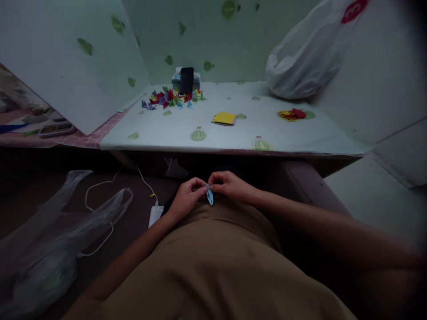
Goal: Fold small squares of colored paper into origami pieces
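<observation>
A small light-blue folded paper (pixel 210 195), narrow and pointed at its lower end, is pinched between my two hands above my lap. My left hand (pixel 190 195) grips it from the left with thumb and fingertips. From the other side my right hand (pixel 230 186) pinches its upper part, fingers curled. Both hands are below the front edge of the table (pixel 160 138). On the tabletop, a pile of colourful folded paper cranes (pixel 170 98) lies at the back left. A stack of square paper sheets (pixel 224 118), yellow on top, rests near the middle.
A phone (pixel 186 81) leans on a tissue box (pixel 196 81) behind the cranes. Red and yellow paper pieces (pixel 293 114) lie at right, below a hanging white plastic bag (pixel 296 66). At lower left are a clear bag (pixel 50 262), a white cable (pixel 87 195) and a power bank (pixel 155 215).
</observation>
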`<action>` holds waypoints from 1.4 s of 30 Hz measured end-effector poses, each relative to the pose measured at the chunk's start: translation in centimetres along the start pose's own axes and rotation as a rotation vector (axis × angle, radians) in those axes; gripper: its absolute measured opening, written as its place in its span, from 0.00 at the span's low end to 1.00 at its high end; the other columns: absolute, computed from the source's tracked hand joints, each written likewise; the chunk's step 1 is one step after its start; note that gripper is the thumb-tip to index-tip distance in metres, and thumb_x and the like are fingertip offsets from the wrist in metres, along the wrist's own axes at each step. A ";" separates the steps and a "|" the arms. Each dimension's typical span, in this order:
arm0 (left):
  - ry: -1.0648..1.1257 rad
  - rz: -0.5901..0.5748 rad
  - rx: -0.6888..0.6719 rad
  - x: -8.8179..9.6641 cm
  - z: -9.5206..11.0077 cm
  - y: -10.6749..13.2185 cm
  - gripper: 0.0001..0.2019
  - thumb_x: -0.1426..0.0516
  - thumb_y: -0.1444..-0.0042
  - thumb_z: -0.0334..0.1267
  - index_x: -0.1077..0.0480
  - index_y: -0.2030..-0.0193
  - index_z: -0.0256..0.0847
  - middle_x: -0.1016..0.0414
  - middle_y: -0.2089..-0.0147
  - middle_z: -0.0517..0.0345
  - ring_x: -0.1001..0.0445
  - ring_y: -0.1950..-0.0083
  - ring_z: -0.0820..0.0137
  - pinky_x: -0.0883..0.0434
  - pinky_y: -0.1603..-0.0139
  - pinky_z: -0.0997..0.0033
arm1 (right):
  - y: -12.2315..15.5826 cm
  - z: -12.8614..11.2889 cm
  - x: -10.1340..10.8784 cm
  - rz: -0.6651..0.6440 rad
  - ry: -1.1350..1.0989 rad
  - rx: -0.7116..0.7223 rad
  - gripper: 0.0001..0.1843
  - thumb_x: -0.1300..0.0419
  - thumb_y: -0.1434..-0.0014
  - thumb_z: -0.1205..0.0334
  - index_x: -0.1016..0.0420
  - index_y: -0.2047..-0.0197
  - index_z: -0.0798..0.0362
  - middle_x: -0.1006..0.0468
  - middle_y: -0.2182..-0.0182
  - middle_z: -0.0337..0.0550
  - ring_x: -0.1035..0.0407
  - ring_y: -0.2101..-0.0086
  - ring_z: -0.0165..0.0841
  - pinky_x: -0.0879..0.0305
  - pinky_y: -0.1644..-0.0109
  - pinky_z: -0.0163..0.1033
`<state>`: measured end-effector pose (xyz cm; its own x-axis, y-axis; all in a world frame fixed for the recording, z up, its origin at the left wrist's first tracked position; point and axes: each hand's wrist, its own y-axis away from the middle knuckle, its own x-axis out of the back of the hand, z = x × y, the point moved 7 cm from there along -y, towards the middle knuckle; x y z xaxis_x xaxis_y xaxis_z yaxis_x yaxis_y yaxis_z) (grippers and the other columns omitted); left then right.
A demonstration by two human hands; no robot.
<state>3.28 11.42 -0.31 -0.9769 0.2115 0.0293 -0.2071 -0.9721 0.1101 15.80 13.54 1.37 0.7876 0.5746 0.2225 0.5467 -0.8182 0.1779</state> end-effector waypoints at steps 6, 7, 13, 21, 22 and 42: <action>-0.023 -0.006 -0.020 0.1 0.0 0.0 0.10 0.39 0.48 0.43 0.30 0.66 0.37 0.30 0.71 0.61 0.33 0.71 0.75 0.34 0.67 0.73 | -0.1 -0.1 0.0 0.002 -0.009 0.022 0.05 0.40 0.48 0.64 0.30 0.68 0.56 0.28 0.76 0.37 0.36 0.75 0.27 0.42 0.72 0.32; -0.025 -0.007 -0.029 0.1 0.0 0.0 0.10 0.39 0.48 0.42 0.30 0.66 0.37 0.29 0.71 0.61 0.32 0.71 0.74 0.34 0.67 0.73 | -0.1 -0.1 0.0 0.002 -0.005 0.032 0.06 0.39 0.48 0.63 0.30 0.68 0.56 0.28 0.76 0.37 0.36 0.75 0.27 0.42 0.72 0.32; -0.066 -0.006 -0.050 0.0 0.2 0.0 0.08 0.40 0.47 0.40 0.30 0.67 0.37 0.30 0.73 0.62 0.33 0.72 0.75 0.35 0.68 0.74 | -0.4 0.4 -0.2 0.018 0.060 0.045 0.06 0.39 0.51 0.63 0.30 0.69 0.56 0.30 0.75 0.37 0.38 0.73 0.27 0.44 0.72 0.32; -0.074 -0.007 -0.042 0.0 0.0 -0.1 0.08 0.40 0.48 0.40 0.30 0.68 0.37 0.31 0.73 0.62 0.33 0.72 0.75 0.36 0.68 0.74 | -0.3 0.3 -0.1 0.028 0.104 0.011 0.03 0.42 0.52 0.67 0.30 0.70 0.55 0.29 0.75 0.37 0.38 0.74 0.27 0.46 0.73 0.32; -0.066 -0.006 -0.038 0.0 0.0 -0.2 0.08 0.40 0.48 0.40 0.30 0.68 0.37 0.31 0.73 0.62 0.33 0.72 0.75 0.36 0.68 0.74 | -0.2 0.3 -0.1 0.028 0.101 0.012 0.03 0.42 0.52 0.68 0.30 0.70 0.55 0.29 0.75 0.37 0.38 0.74 0.27 0.46 0.72 0.32; -0.179 0.043 -0.113 0.3 0.4 -0.1 0.10 0.41 0.45 0.44 0.28 0.65 0.38 0.28 0.70 0.59 0.31 0.70 0.73 0.34 0.68 0.74 | -0.3 0.6 -0.2 0.002 0.020 -0.002 0.04 0.43 0.54 0.67 0.30 0.71 0.55 0.30 0.76 0.36 0.38 0.74 0.27 0.44 0.71 0.32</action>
<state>3.07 11.66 0.07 -0.9624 0.1740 0.2084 -0.1794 -0.9837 -0.0073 15.66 13.63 0.75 0.7828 0.5735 0.2415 0.5447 -0.8192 0.1798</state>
